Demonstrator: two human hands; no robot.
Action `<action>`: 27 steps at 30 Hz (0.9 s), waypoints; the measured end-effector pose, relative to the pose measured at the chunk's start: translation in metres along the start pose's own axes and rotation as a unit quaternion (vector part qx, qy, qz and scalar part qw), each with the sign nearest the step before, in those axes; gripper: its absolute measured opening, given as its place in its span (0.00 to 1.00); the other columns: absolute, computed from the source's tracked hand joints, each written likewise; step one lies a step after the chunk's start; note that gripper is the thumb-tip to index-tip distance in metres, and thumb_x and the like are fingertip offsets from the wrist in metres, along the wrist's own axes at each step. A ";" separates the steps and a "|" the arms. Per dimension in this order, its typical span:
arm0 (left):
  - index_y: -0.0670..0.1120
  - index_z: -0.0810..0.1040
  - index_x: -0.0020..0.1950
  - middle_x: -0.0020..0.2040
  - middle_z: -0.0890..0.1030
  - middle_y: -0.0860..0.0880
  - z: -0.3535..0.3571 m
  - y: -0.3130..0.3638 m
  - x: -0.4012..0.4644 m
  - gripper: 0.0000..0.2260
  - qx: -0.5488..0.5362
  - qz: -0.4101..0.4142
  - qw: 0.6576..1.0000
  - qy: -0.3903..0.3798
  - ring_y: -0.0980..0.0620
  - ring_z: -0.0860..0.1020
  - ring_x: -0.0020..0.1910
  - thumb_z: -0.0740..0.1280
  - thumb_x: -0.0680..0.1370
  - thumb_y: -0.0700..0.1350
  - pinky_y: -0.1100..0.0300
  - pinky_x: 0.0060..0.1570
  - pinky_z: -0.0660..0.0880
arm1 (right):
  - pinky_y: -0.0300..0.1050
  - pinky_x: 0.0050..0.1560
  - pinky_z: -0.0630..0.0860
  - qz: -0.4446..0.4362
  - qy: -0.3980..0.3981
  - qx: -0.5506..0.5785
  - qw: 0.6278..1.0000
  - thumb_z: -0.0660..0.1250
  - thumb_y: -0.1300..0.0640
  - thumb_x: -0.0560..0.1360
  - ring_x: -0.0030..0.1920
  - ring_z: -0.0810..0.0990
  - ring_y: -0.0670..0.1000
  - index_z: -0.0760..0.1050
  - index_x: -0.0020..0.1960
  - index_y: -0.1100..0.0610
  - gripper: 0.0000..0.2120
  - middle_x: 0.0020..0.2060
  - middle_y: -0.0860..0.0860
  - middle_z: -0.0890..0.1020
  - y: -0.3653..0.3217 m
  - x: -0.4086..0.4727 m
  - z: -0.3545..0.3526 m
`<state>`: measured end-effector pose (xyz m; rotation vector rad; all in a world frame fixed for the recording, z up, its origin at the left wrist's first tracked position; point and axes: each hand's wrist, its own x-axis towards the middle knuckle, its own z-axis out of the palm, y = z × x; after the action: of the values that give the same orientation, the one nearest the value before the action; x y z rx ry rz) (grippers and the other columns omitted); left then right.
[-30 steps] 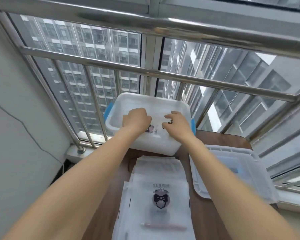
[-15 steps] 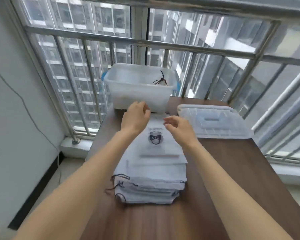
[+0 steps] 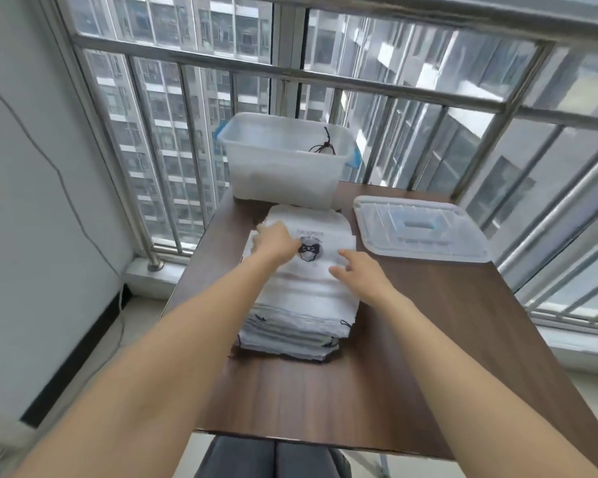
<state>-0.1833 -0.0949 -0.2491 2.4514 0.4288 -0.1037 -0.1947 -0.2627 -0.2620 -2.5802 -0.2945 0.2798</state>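
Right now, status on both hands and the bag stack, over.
Left hand at far left edge of top bag, grip unclear. Right hand open, resting on it. Stack sits on table. Bin behind, lid alongside; nothing in the way.

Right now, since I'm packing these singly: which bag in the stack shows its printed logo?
The topmost bag, under the left hand and right hand; the others lie beneath, only edges showing.

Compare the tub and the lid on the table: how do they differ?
The tub is deep and stands open at the far edge of the table, with a dark cord inside. The lid is shallow and lies flat right of the bag stack. Both are translucent white plastic.
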 end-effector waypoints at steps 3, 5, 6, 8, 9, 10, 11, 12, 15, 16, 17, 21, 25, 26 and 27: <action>0.37 0.62 0.69 0.67 0.63 0.36 0.003 0.004 0.021 0.26 -0.021 -0.057 0.998 0.035 0.41 0.72 0.62 0.65 0.77 0.49 0.53 0.54 0.71 | 0.46 0.65 0.65 0.013 -0.004 -0.021 1.000 0.68 0.49 0.73 0.66 0.69 0.56 0.59 0.74 0.56 0.33 0.67 0.59 0.67 0.004 0.012 0.000; 0.36 0.64 0.67 0.67 0.65 0.38 0.005 0.001 0.035 0.26 -0.042 -0.081 0.994 0.059 0.44 0.71 0.63 0.68 0.76 0.48 0.53 0.54 0.71 | 0.46 0.63 0.66 0.016 -0.008 -0.022 1.000 0.70 0.47 0.71 0.65 0.69 0.57 0.60 0.73 0.55 0.35 0.66 0.59 0.67 0.007 0.017 0.002; 0.36 0.65 0.67 0.66 0.67 0.38 0.006 -0.001 0.041 0.26 -0.060 -0.093 0.991 0.073 0.43 0.71 0.63 0.69 0.75 0.48 0.53 0.55 0.71 | 0.46 0.63 0.67 0.018 -0.009 -0.018 1.000 0.71 0.47 0.70 0.64 0.70 0.57 0.61 0.73 0.55 0.36 0.65 0.59 0.67 0.007 0.019 0.002; 0.37 0.70 0.64 0.64 0.70 0.39 0.008 -0.004 0.048 0.24 -0.094 -0.110 0.984 0.100 0.41 0.72 0.62 0.70 0.73 0.46 0.53 0.56 0.71 | 0.46 0.61 0.68 0.025 -0.012 -0.004 1.000 0.72 0.48 0.69 0.63 0.70 0.57 0.62 0.72 0.55 0.36 0.64 0.59 0.67 0.006 0.022 0.000; 0.38 0.72 0.62 0.63 0.72 0.39 0.009 -0.005 0.050 0.22 -0.098 -0.112 0.982 0.114 0.40 0.73 0.61 0.71 0.72 0.46 0.52 0.55 0.72 | 0.46 0.60 0.68 0.031 -0.010 0.003 0.999 0.72 0.49 0.69 0.62 0.71 0.58 0.63 0.71 0.55 0.35 0.64 0.58 0.66 0.006 0.022 -0.001; 0.38 0.73 0.61 0.62 0.73 0.39 0.010 -0.006 0.051 0.21 -0.094 -0.107 0.982 0.127 0.40 0.74 0.60 0.71 0.72 0.46 0.52 0.55 0.72 | 0.46 0.59 0.68 0.037 -0.007 0.008 0.999 0.73 0.49 0.69 0.62 0.71 0.58 0.64 0.70 0.56 0.34 0.64 0.58 0.66 0.005 0.022 -0.002; 0.39 0.74 0.60 0.61 0.74 0.40 0.010 -0.006 0.050 0.19 -0.090 -0.095 0.982 0.139 0.40 0.74 0.59 0.70 0.73 0.47 0.53 0.54 0.71 | 0.46 0.59 0.68 0.041 -0.004 0.011 0.999 0.73 0.50 0.69 0.62 0.71 0.58 0.65 0.69 0.56 0.33 0.64 0.58 0.66 0.004 0.021 -0.002; 0.41 0.74 0.60 0.61 0.74 0.41 0.009 -0.005 0.048 0.18 -0.090 -0.080 0.981 0.152 0.40 0.74 0.59 0.69 0.74 0.47 0.53 0.54 0.71 | 0.46 0.58 0.68 0.043 -0.002 0.015 0.999 0.74 0.51 0.68 0.63 0.70 0.58 0.66 0.69 0.57 0.33 0.65 0.59 0.65 0.003 0.020 -0.002; 0.44 0.75 0.56 0.55 0.78 0.46 0.000 -0.003 0.036 0.10 -0.156 -0.008 0.972 0.175 0.44 0.76 0.55 0.67 0.76 0.45 0.55 0.52 0.71 | 0.43 0.56 0.67 0.048 0.012 0.057 0.997 0.73 0.53 0.70 0.63 0.70 0.57 0.64 0.69 0.58 0.32 0.66 0.58 0.66 0.002 0.019 -0.002; 0.44 0.75 0.53 0.51 0.79 0.48 -0.003 -0.003 0.031 0.07 -0.182 0.030 0.968 0.170 0.46 0.76 0.51 0.66 0.76 0.43 0.55 0.50 0.71 | 0.42 0.55 0.67 0.049 0.030 0.087 0.995 0.72 0.53 0.71 0.63 0.70 0.56 0.63 0.69 0.58 0.31 0.66 0.58 0.67 0.001 0.019 -0.004; 0.44 0.74 0.50 0.46 0.78 0.49 -0.007 -0.002 0.024 0.04 -0.199 0.072 0.965 0.157 0.46 0.75 0.47 0.66 0.76 0.42 0.56 0.46 0.70 | 0.42 0.55 0.68 0.056 0.055 0.125 0.989 0.71 0.53 0.71 0.63 0.70 0.56 0.62 0.69 0.58 0.32 0.66 0.57 0.68 0.000 0.020 -0.007; 0.47 0.70 0.45 0.38 0.72 0.48 -0.024 -0.008 -0.001 0.07 -0.297 0.200 0.933 0.031 0.52 0.71 0.28 0.65 0.77 0.35 0.61 0.29 0.69 | 0.48 0.50 0.76 0.103 0.086 0.359 0.923 0.71 0.50 0.71 0.62 0.72 0.53 0.52 0.74 0.52 0.40 0.68 0.52 0.65 -0.005 0.018 -0.024; 0.48 0.75 0.54 0.38 0.74 0.49 -0.042 -0.016 -0.029 0.13 -0.356 0.199 0.909 -0.078 0.58 0.74 0.28 0.60 0.78 0.32 0.64 0.35 0.77 | 0.39 0.30 0.66 0.149 0.032 0.528 0.835 0.68 0.44 0.73 0.44 0.77 0.49 0.60 0.71 0.58 0.34 0.60 0.52 0.71 -0.010 0.009 -0.045; 0.48 0.75 0.53 0.38 0.74 0.50 -0.045 -0.017 -0.033 0.13 -0.356 0.190 0.910 -0.093 0.58 0.74 0.30 0.60 0.78 0.31 0.63 0.38 0.78 | 0.37 0.27 0.64 0.157 0.037 0.543 0.824 0.68 0.45 0.73 0.39 0.75 0.48 0.66 0.65 0.59 0.27 0.53 0.53 0.74 -0.010 0.006 -0.047; 0.49 0.76 0.50 0.38 0.75 0.51 -0.049 -0.018 -0.039 0.13 -0.349 0.178 0.915 -0.100 0.57 0.74 0.31 0.60 0.77 0.31 0.62 0.37 0.76 | 0.36 0.24 0.63 0.162 0.046 0.550 0.818 0.68 0.49 0.73 0.33 0.71 0.47 0.70 0.57 0.59 0.18 0.44 0.53 0.75 -0.012 0.002 -0.048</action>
<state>-0.2280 -0.0623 -0.2139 1.7474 -0.0802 -0.0351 -0.1826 -0.2756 -0.2157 -1.4508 0.2955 0.3149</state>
